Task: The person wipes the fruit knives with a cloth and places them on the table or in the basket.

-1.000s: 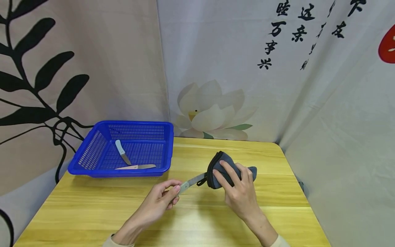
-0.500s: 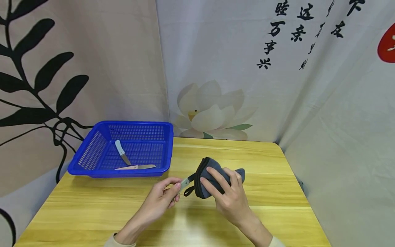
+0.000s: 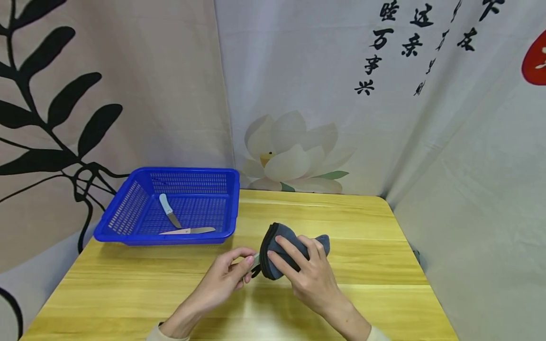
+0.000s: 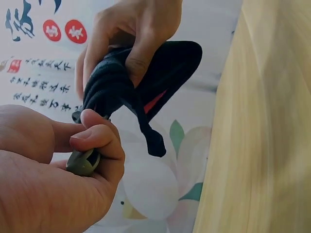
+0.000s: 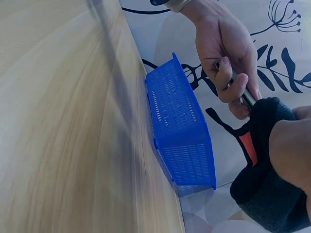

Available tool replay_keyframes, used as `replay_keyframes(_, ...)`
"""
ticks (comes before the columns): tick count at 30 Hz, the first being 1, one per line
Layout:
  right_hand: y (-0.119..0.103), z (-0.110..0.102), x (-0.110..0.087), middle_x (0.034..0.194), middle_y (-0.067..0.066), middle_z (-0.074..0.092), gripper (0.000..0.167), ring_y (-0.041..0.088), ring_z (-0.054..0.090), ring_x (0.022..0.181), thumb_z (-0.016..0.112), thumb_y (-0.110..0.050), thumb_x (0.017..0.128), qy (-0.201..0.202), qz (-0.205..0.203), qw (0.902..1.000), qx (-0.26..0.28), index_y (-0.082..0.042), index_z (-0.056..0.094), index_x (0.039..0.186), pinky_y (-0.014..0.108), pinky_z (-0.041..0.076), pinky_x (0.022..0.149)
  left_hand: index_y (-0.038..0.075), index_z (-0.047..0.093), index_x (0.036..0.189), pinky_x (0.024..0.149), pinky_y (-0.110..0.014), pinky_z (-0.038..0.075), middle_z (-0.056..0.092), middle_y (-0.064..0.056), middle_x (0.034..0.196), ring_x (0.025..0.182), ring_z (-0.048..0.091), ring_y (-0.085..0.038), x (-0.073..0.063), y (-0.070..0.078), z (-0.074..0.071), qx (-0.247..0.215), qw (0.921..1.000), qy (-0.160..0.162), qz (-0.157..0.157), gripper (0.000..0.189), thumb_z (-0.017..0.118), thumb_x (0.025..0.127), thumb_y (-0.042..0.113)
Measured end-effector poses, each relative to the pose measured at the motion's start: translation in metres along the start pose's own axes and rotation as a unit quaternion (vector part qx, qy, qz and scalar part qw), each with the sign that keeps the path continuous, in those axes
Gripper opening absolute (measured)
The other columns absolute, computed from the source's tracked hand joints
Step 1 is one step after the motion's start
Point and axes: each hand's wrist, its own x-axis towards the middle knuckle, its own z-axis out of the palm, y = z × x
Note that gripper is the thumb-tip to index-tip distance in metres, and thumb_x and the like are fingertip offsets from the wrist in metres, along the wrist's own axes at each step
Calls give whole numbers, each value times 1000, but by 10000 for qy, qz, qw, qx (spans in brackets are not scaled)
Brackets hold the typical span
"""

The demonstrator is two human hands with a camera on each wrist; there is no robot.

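Note:
My left hand (image 3: 227,274) pinches the pale green handle (image 4: 82,164) of a knife between thumb and fingers, above the table. My right hand (image 3: 310,279) grips a thick blue-grey cloth (image 3: 286,232) with black edging and a black loop (image 3: 256,271). The cloth is wrapped around the knife's blade, so the blade is hidden. Its black edge is right beside the left fingertips. In the right wrist view a red patch (image 5: 248,148) shows on the cloth near the loop, and the handle's end sticks out of the left fist.
A blue plastic basket (image 3: 230,199) stands at the back left of the wooden table (image 3: 375,303). Inside it lie a knife with a pale blue handle (image 3: 165,202) and a knife with a whitish handle (image 3: 179,231). Printed curtains (image 3: 307,61) hang behind the table.
My right hand has drawn the cloth left and downward along the knife toward the handle. The blade, partly bare at first, is now covered. My left hand stays nearly in place.

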Motion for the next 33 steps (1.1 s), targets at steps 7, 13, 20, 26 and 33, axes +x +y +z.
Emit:
replay_keyframes(7, 5, -1, -2, 154, 10, 70, 73, 42, 60, 121, 63, 8, 75, -3, 162, 9998, -88, -24, 78, 139, 56, 48, 100, -3, 66, 141, 55, -17, 37, 61, -4, 87, 65, 49, -4, -2, -1, -2, -90, 9999, -52, 13, 35, 55, 121, 24)
replay_keyframes(13, 11, -1, -5, 152, 10, 71, 70, 44, 60, 120, 57, 9, 82, -10, 324, 9993, -179, -24, 78, 140, 57, 47, 98, -4, 66, 140, 55, -17, 37, 60, -3, 86, 64, 48, -4, -3, -1, -4, -109, 9999, -42, -7, 35, 55, 121, 23)
replay_keyframes(20, 19, -2, -10, 154, 12, 70, 58, 45, 59, 120, 49, 4, 100, -23, 470, 9985, -288, -23, 77, 142, 57, 46, 96, -2, 66, 140, 54, -18, 34, 59, -4, 87, 63, 46, -4, -4, -1, -5, -68, 10000, -26, -66, 35, 55, 121, 25)
replay_keyframes(26, 25, -1, -14, 153, 15, 70, 57, 46, 59, 119, 44, 3, 102, 8, 499, 9982, -340, -21, 78, 141, 56, 45, 95, -3, 67, 141, 56, -17, 38, 61, -4, 87, 66, 49, -4, -4, -3, -5, -18, 10000, 13, -54, 35, 56, 120, 23)
replay_keyframes(33, 35, -4, -17, 152, 17, 70, 53, 50, 59, 117, 50, 5, 100, 91, 650, 9969, -426, -17, 79, 138, 57, 45, 93, -4, 67, 142, 60, -17, 41, 61, -3, 88, 68, 52, -4, -6, -3, -6, -105, 9999, 59, -42, 35, 57, 120, 21)
